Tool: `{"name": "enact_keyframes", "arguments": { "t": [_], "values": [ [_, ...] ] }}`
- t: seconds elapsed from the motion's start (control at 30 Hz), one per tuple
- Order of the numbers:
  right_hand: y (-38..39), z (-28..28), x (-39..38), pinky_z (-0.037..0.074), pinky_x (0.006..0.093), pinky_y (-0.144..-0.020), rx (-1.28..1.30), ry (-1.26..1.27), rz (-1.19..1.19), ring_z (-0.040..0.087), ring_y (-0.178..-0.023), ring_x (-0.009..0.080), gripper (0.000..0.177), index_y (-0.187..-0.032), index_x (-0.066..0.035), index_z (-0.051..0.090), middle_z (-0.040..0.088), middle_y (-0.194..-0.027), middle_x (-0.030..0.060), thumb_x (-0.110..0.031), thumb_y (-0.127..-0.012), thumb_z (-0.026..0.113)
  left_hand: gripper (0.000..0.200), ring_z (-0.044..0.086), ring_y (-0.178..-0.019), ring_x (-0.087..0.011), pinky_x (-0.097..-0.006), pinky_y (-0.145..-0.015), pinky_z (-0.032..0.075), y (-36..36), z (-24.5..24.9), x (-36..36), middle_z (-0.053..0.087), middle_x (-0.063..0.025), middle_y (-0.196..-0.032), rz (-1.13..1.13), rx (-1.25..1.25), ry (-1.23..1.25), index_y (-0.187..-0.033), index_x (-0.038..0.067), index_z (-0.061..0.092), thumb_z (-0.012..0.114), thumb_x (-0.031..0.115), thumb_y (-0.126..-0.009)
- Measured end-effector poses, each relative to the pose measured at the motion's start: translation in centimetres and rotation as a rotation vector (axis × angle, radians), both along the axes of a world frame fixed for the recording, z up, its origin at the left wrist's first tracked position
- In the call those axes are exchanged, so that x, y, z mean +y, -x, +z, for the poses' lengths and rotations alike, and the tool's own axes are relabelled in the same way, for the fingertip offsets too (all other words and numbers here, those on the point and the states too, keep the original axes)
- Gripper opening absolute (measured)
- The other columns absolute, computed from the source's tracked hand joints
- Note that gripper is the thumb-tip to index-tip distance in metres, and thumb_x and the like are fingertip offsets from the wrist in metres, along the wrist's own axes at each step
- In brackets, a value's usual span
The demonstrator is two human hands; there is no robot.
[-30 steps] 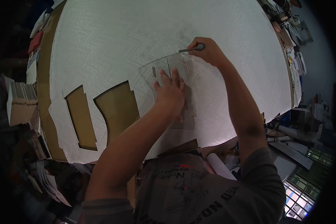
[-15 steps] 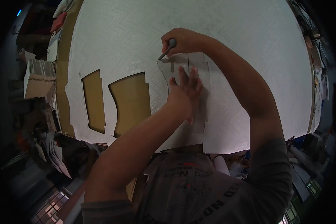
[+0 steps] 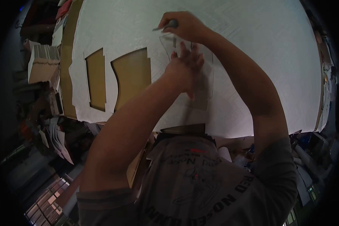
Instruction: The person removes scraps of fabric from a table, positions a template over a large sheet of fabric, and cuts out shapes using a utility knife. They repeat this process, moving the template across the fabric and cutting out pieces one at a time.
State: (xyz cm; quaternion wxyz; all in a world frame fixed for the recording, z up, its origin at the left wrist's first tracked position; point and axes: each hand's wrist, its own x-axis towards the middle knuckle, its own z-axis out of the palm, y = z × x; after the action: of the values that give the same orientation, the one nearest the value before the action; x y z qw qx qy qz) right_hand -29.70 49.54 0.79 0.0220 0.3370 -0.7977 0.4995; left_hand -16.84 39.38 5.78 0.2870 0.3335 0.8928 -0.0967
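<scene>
My left hand [image 3: 185, 67] lies flat with spread fingers on a clear plastic template [image 3: 201, 100], which rests on a large white patterned sheet [image 3: 248, 67]. My right hand [image 3: 184, 27] is closed round a knife [image 3: 172, 24] with a dark rounded handle. Its thin tip points left, just above the template's upper left corner. Left of the template are two shaped cut-outs in the sheet, with the tan board [image 3: 133, 71] showing through. Another narrow opening [image 3: 184, 129] sits at the sheet's near edge.
A stack of cut pieces [image 3: 44, 62] stands beyond the table's left edge, with loose sheets [image 3: 58, 141] lower down. My body is close to the near edge. More clutter lines the right side.
The knife's tip has lifted from the template's top left corner and swung to point more sideways. My left hand stays on the template. The whole view has shifted, so the table sits higher.
</scene>
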Motion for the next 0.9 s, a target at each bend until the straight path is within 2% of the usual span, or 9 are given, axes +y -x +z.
{"name": "enact_keyframes", "arguments": {
  "t": [0.07, 0.1, 0.2, 0.33, 0.4, 0.5, 0.6, 0.73, 0.9],
  "values": [
    [-2.7, 0.2, 1.8, 0.056, 0.0371, -0.074, 0.066, 0.177, -0.280, 0.073, -0.078, 0.0229, 0.020, -0.108, -0.011, 0.076, 0.076, -0.091, 0.0064, -0.019, -0.090, 0.080, 0.141, 0.012, -0.157, -0.0571, -0.0631, -0.120, 0.035, -0.3, -1.0, -0.7, 0.008, -0.0261, -0.174, 0.012, 0.019, -0.024, -0.166, 0.002, 0.022, 0.098, 0.055, -0.059],
    [-4.2, 0.4, 2.8, 0.056, 0.0371, -0.074, 0.050, 0.185, -0.263, 0.073, -0.078, 0.0229, 0.020, -0.108, -0.011, 0.076, 0.076, -0.091, 0.0064, -0.019, -0.090, 0.080, 0.141, 0.015, -0.156, -0.0563, -0.0639, -0.119, 0.037, -0.2, -1.5, -0.8, 0.010, -0.0235, -0.175, 0.005, 0.065, -0.057, -0.166, 0.006, 0.023, 0.098, 0.055, -0.057],
    [-8.4, 1.6, 6.2, 0.056, 0.0332, -0.070, -0.044, 0.179, -0.661, 0.073, -0.078, 0.0162, 0.017, -0.110, -0.012, 0.076, 0.076, -0.089, 0.0056, -0.018, -0.095, 0.078, 0.140, 0.017, -0.156, -0.0550, -0.0629, -0.120, 0.037, -0.6, -0.4, -0.4, 0.013, -0.0207, -0.175, 0.013, 0.094, -0.071, -0.166, 0.008, 0.025, 0.099, 0.055, -0.056],
    [-12.4, -0.4, 10.4, 0.057, 0.0289, -0.072, -0.118, 0.324, -0.696, 0.073, -0.082, 0.0119, 0.017, -0.114, -0.007, 0.075, 0.076, -0.090, 0.0068, -0.014, -0.099, 0.074, 0.139, 0.018, -0.158, -0.0523, -0.0588, -0.122, 0.039, -0.6, 0.5, 0.0, 0.015, -0.0196, -0.174, 0.029, 0.076, -0.052, -0.164, 0.007, 0.027, 0.101, 0.050, -0.055],
    [-15.1, -0.3, 12.1, 0.062, 0.0288, -0.082, -0.229, 0.366, -0.722, 0.075, -0.088, 0.0158, 0.024, -0.124, 0.000, 0.070, 0.078, -0.103, 0.0124, -0.013, -0.105, 0.067, 0.140, 0.018, -0.158, -0.0517, -0.0575, -0.122, 0.039, -0.8, 0.5, 0.1, 0.015, -0.0195, -0.175, 0.037, 0.083, -0.055, -0.164, 0.007, 0.026, 0.102, 0.048, -0.054],
    [-19.1, 0.0, 13.8, 0.062, 0.0297, -0.086, -0.324, 0.395, -0.742, 0.076, -0.092, 0.0174, 0.027, -0.127, 0.004, 0.068, 0.077, -0.104, 0.0143, -0.012, -0.105, 0.066, 0.141, 0.017, -0.158, -0.0512, -0.0558, -0.124, 0.038, -0.7, 0.1, 0.0, 0.014, -0.0197, -0.175, 0.035, 0.083, -0.065, -0.164, 0.007, 0.026, 0.103, 0.046, -0.053],
    [-22.7, -0.3, 14.7, 0.062, 0.0278, -0.084, -0.363, 0.425, -0.764, 0.075, -0.090, 0.0141, 0.022, -0.120, 0.006, 0.070, 0.077, -0.099, 0.0131, -0.009, -0.103, 0.066, 0.142, 0.015, -0.158, -0.0517, -0.0556, -0.125, 0.036, -0.5, 0.5, 0.1, 0.012, -0.0203, -0.175, 0.024, 0.069, -0.069, -0.164, 0.006, 0.025, 0.103, 0.047, -0.053],
    [-26.3, -0.4, 14.8, 0.063, 0.0298, -0.086, -0.412, 0.483, -0.785, 0.075, -0.093, 0.0167, 0.021, -0.121, 0.007, 0.067, 0.075, -0.102, 0.0151, -0.006, -0.104, 0.064, 0.137, 0.014, -0.160, -0.0479, -0.0599, -0.124, 0.035, -0.6, -0.5, -0.5, 0.012, -0.0170, -0.175, 0.051, 0.081, -0.123, -0.162, 0.007, 0.030, 0.103, 0.048, -0.054],
    [-30.0, -0.3, 11.5, 0.062, 0.0312, -0.085, -0.416, 0.514, -0.842, 0.076, -0.092, 0.0199, 0.022, -0.123, 0.006, 0.064, 0.076, -0.102, 0.0165, -0.007, -0.106, 0.061, 0.135, 0.014, -0.160, -0.0482, -0.0589, -0.126, 0.033, -0.5, -0.4, -0.9, 0.012, -0.0171, -0.175, 0.031, 0.062, -0.131, -0.163, 0.009, 0.029, 0.102, 0.050, -0.057]
  ]
}}
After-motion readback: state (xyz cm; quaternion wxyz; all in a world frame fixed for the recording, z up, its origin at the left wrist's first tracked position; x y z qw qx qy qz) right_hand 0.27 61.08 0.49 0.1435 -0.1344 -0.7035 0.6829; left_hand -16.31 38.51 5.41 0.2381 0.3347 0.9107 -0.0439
